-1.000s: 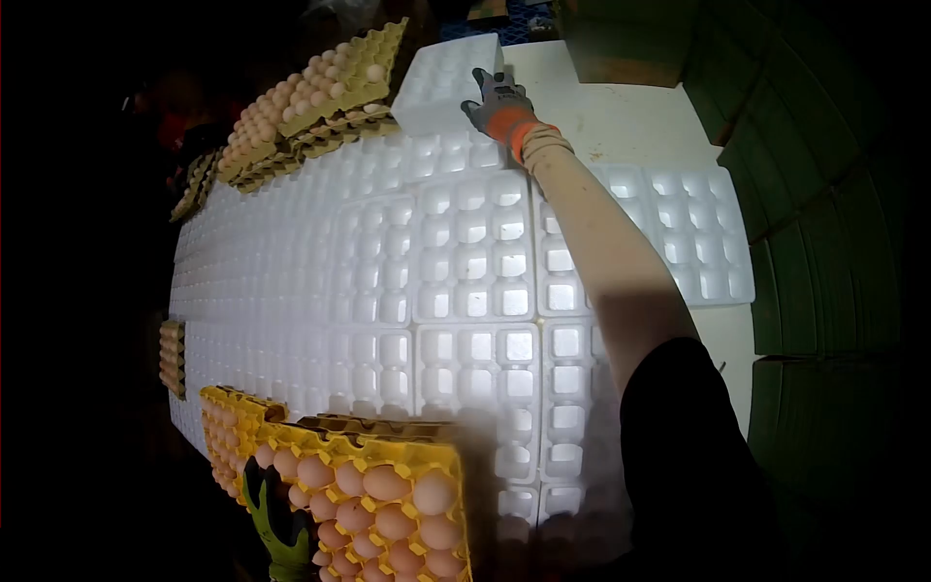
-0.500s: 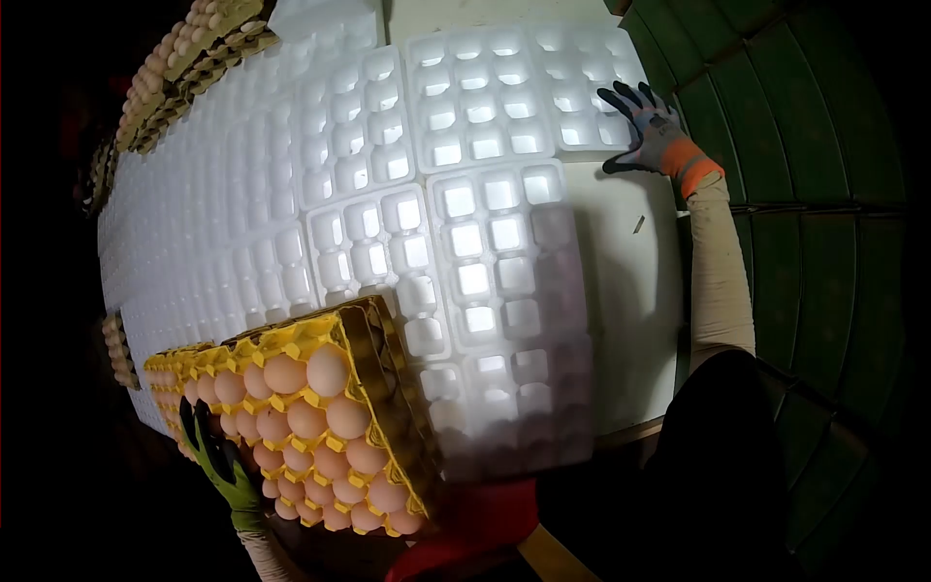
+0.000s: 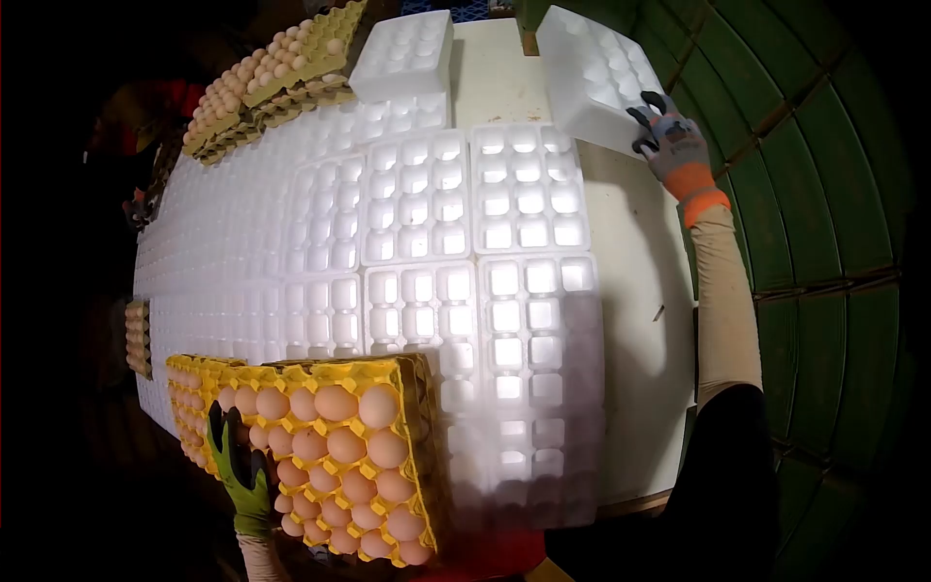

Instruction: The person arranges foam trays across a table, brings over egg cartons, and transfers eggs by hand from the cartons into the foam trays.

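My left hand point(image 3: 240, 475), in a green and black glove, lies against the front of a yellow tray of brown eggs point(image 3: 335, 404) at the lower left, thumb and fingers apart over the eggs. My right hand point(image 3: 669, 141), in a grey glove with an orange cuff, grips the near right corner of a white foam tray point(image 3: 601, 73) at the upper right. That foam tray is tilted, and its cups look empty. Rows of white foam trays with square cups point(image 3: 417, 199) cover much of the table between my hands.
Another white foam block point(image 3: 405, 48) stands at the top centre. Stacked egg trays point(image 3: 276, 73) are at the upper left, and a smaller stack point(image 3: 138, 338) at the far left. Green crates point(image 3: 815, 184) line the right side of the white table point(image 3: 645, 320).
My right hand has moved from the top-centre foam block to the right edge, and the foam tray there is now lifted and tilted in it. My left hand stays at the yellow tray.
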The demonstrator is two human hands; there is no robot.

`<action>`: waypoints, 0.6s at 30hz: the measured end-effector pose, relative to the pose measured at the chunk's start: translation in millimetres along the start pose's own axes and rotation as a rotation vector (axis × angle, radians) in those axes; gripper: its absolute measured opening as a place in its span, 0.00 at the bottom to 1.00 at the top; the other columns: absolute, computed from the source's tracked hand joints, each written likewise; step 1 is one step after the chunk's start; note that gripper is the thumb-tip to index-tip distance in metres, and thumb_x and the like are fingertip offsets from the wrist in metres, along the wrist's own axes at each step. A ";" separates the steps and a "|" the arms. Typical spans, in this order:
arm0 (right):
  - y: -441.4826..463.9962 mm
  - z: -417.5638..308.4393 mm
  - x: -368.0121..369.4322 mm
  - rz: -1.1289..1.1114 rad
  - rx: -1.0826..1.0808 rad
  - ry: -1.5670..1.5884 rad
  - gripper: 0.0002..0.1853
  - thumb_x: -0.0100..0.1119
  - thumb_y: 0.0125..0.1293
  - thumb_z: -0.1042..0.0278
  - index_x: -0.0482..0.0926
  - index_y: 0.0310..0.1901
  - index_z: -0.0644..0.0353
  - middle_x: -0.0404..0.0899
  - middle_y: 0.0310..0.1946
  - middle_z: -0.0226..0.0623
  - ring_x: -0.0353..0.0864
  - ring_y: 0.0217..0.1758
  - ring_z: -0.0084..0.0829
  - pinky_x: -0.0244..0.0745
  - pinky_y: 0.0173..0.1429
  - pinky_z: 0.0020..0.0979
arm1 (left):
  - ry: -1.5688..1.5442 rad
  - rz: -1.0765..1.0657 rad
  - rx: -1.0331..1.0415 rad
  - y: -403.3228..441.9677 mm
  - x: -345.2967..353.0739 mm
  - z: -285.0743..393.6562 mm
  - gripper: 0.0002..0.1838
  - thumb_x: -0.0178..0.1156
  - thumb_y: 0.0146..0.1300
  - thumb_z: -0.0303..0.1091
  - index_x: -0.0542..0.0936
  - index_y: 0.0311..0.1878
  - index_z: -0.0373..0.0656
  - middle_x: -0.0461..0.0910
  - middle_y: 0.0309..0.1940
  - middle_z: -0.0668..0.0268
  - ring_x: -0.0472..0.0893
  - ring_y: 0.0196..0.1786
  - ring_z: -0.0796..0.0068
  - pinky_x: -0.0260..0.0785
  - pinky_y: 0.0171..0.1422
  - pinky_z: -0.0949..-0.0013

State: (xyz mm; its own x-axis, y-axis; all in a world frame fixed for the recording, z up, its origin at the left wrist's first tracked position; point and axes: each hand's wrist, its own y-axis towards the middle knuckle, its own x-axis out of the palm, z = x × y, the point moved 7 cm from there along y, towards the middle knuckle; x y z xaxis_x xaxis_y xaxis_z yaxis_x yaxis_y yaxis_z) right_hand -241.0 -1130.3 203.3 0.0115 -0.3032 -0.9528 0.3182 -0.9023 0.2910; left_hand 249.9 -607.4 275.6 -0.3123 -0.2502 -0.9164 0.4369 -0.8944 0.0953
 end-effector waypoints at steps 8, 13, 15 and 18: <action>134.3 -172.5 138.9 -0.388 -0.164 -0.015 0.22 0.56 0.72 0.58 0.78 0.67 0.38 0.64 0.71 0.40 0.71 0.72 0.44 0.64 0.73 0.53 | -0.230 -0.002 0.001 4.4 -2.8 15.3 0.30 0.59 0.71 0.34 0.71 0.74 0.37 0.57 0.81 0.47 0.66 0.78 0.47 0.65 0.75 0.53; 118.3 -192.7 147.2 -0.585 -0.200 0.106 0.32 0.47 0.71 0.38 0.79 0.66 0.49 0.63 0.70 0.45 0.65 0.74 0.46 0.61 0.75 0.55 | -0.048 -0.039 0.071 5.2 -0.7 5.2 0.30 0.59 0.73 0.40 0.71 0.75 0.39 0.57 0.81 0.50 0.65 0.78 0.44 0.60 0.78 0.52; 107.9 -204.9 138.7 -0.487 -0.223 0.078 0.31 0.45 0.74 0.35 0.79 0.67 0.46 0.62 0.72 0.48 0.69 0.72 0.47 0.62 0.74 0.50 | -0.059 -0.032 0.022 6.8 9.6 1.1 0.31 0.57 0.71 0.38 0.70 0.75 0.38 0.58 0.80 0.49 0.64 0.79 0.46 0.58 0.79 0.51; 108.5 -202.9 144.2 -0.481 -0.241 0.074 0.34 0.45 0.73 0.32 0.76 0.70 0.44 0.63 0.72 0.49 0.66 0.75 0.47 0.61 0.75 0.51 | -0.041 -0.025 -0.028 9.3 3.2 6.3 0.32 0.56 0.69 0.35 0.69 0.75 0.36 0.60 0.79 0.49 0.61 0.80 0.47 0.54 0.82 0.51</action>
State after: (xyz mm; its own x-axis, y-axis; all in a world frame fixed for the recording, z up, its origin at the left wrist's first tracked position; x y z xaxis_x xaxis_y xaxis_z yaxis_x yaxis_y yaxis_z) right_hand -12.5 -1209.7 80.0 -0.1252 0.1572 -0.9796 0.5123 -0.8353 -0.1995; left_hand 247.7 -618.9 276.0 -0.3574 -0.2434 -0.9017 0.4520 -0.8899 0.0610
